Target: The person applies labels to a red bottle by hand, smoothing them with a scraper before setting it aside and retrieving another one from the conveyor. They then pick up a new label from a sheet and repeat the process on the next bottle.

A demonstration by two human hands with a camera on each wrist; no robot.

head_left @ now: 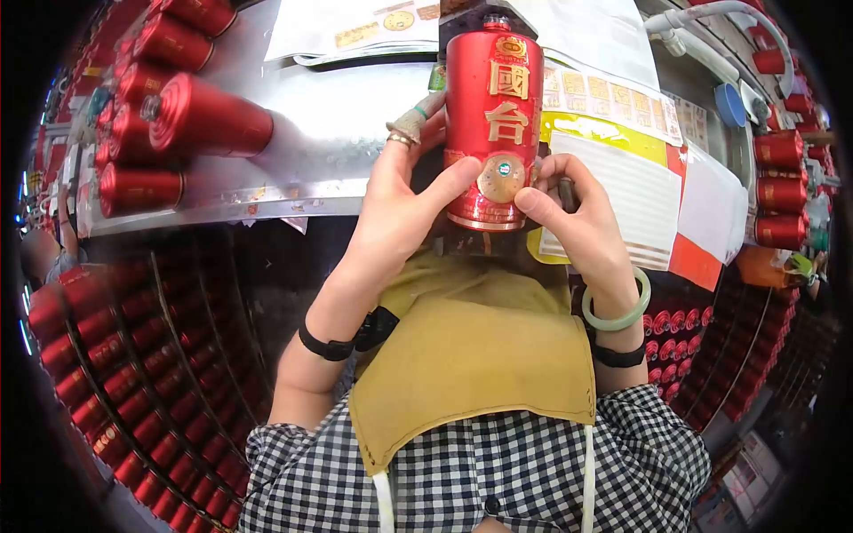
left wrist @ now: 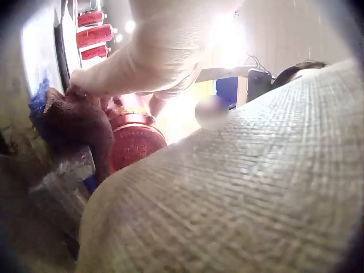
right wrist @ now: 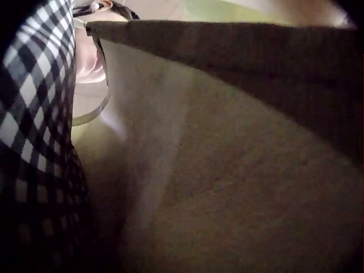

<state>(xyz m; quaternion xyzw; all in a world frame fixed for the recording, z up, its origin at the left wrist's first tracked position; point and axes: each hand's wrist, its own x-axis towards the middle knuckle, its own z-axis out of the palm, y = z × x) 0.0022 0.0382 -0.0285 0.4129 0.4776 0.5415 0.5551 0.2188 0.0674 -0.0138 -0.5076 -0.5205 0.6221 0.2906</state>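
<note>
A red bottle [head_left: 469, 111] with raised gold characters is tilted towards me over the table's near edge, its capped neck pointing away. Low on its front sits a round gold medallion [head_left: 503, 185] with a small shiny sticker in the middle. My left hand [head_left: 400, 191] grips the bottle's left side, thumb at the medallion's edge; a cloth cover [head_left: 411, 123] wraps one finger. From the other side my right hand [head_left: 582, 213] holds the lower body, its thumb by the medallion's lower right. The left wrist view catches the bottle's red base [left wrist: 135, 147]; the right wrist view shows only apron and shirt.
Several red bottles [head_left: 213, 120] lie and stand on the metal tabletop [head_left: 342, 115] at the left. Sheets of gold labels [head_left: 613, 99] and white papers [head_left: 613, 191] lie at the right, near a blue cup [head_left: 730, 105]. Racks of red bottles [head_left: 115, 382] flank me below.
</note>
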